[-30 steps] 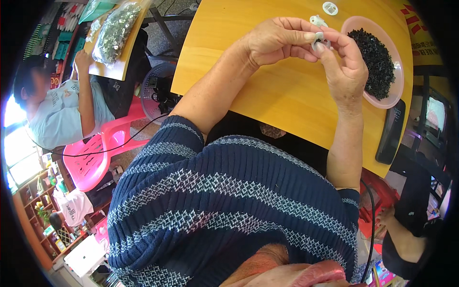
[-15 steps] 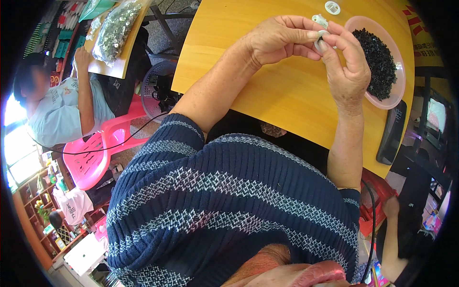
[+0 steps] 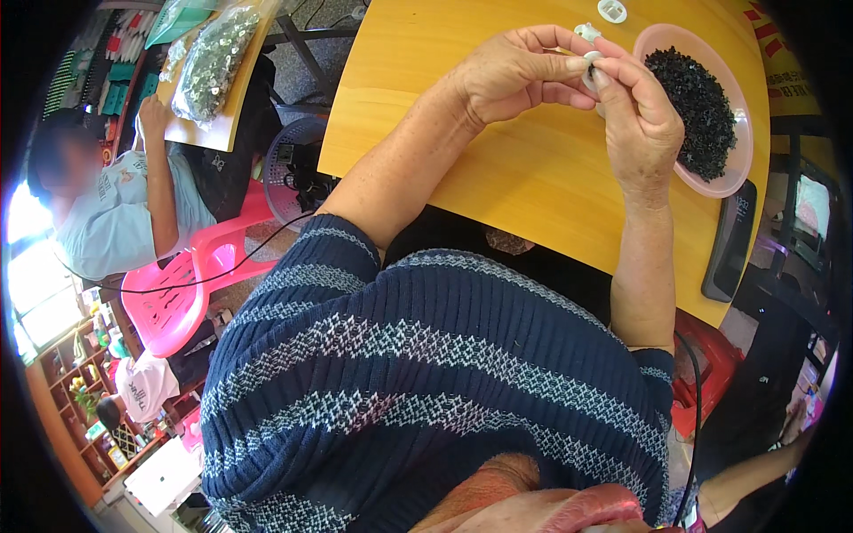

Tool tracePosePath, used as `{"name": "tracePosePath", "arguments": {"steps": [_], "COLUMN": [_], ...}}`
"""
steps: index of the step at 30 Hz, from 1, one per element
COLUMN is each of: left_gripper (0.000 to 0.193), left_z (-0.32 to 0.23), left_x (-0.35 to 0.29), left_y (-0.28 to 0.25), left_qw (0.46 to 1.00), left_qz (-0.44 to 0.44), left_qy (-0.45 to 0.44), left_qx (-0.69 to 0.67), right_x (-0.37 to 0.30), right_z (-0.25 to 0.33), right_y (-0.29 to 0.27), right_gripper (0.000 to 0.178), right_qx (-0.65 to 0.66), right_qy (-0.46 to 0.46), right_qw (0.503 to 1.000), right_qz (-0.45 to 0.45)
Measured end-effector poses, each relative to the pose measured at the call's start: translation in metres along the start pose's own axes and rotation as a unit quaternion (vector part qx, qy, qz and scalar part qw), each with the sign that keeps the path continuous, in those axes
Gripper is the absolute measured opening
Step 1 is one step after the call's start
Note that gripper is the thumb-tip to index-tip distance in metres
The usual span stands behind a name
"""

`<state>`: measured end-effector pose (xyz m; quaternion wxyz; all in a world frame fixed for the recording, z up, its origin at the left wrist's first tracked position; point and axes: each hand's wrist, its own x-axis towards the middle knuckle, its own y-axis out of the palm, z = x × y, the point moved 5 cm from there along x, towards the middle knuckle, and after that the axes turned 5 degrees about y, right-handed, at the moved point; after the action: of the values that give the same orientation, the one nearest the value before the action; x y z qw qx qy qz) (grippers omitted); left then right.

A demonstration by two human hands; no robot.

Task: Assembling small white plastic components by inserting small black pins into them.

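Note:
A small round white plastic piece (image 3: 590,68) is pinched between the fingertips of my two hands, above the far part of the yellow table. My left hand (image 3: 524,78) grips it from the left with thumb and fingers. On the other side, my right hand (image 3: 641,120) holds it with thumb and index finger; a dark spot shows at the piece, too small to make out. Just beyond the fingers lies a white plastic part (image 3: 587,32), partly hidden. Farther back is a white ring-shaped part (image 3: 612,11). A pink bowl (image 3: 745,153) full of small black pieces (image 3: 689,111) stands right of my right hand.
A black phone-like device (image 3: 730,240) lies at the right edge of the yellow table (image 3: 400,80). At left, a person (image 3: 124,204) sits on a pink chair (image 3: 169,302) by another table with a clear bag of small parts (image 3: 213,67). Another person's arm (image 3: 755,480) shows lower right.
My hands keep their grip on the white piece, with only a slight shift of the right fingers. At the lower right, the other person's arm has moved down and away from the red stool.

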<state>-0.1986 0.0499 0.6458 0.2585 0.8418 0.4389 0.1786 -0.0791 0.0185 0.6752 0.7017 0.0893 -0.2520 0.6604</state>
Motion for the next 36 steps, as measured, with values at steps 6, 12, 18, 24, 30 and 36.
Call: {"name": "tracePosePath", "arguments": {"steps": [6, 12, 18, 24, 30, 36], "left_gripper": [0.016, 0.014, 0.013, 0.016, 0.02, 0.022], "left_z": [0.0, -0.002, -0.001, 0.003, 0.003, -0.002], "left_x": [0.002, 0.001, -0.001, 0.004, 0.001, 0.002], "left_y": [0.001, -0.004, -0.002, 0.001, 0.003, -0.002], "left_qw": [1.0, 1.0, 0.998, 0.997, 0.997, 0.995], "left_qz": [-0.017, 0.007, -0.02, -0.068, -0.07, -0.085], "left_qy": [-0.002, 0.019, 0.044, 0.017, 0.024, 0.029], "left_qx": [0.016, 0.013, 0.038, 0.028, 0.02, 0.044], "right_x": [0.001, 0.002, 0.003, 0.003, 0.001, 0.005], "right_z": [-0.015, -0.017, -0.01, -0.022, -0.013, -0.003], "right_y": [-0.002, 0.001, 0.001, -0.001, 0.004, -0.003], "right_gripper": [0.014, 0.007, 0.008, 0.012, 0.013, 0.023], "right_qx": [0.155, 0.139, 0.05, 0.014, -0.014, 0.115], "right_qy": [0.081, 0.067, 0.032, 0.063, 0.039, 0.113], "right_qw": [0.984, 0.988, 0.998, 0.998, 0.999, 0.986], "right_qz": [0.03, -0.012, -0.021, -0.021, 0.002, -0.029]}}
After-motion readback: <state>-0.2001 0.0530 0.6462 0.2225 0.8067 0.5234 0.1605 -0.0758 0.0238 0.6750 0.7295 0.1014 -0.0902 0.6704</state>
